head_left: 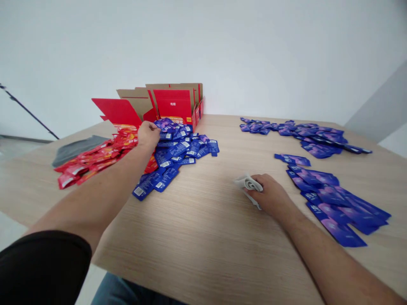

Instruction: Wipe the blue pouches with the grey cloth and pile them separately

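My left hand (148,134) reaches to the upper left edge of a heap of blue sachets (178,148), its fingers closed at a sachet there; the exact grip is partly hidden. Under and beside that forearm spreads a pile of red sachets (104,156). My right hand (269,192) is closed around a folded white cloth (249,183), held over the middle of the wooden table (203,237). To the right of that hand lie overlapping blue-purple sachets (337,203), face up.
Open red cardboard boxes (173,103) stand at the back left by the wall. A grey cloth (78,149) lies left of the red pile. Another row of blue-purple sachets (305,133) stretches along the back right. A thin black pole (30,111) leans at far left.
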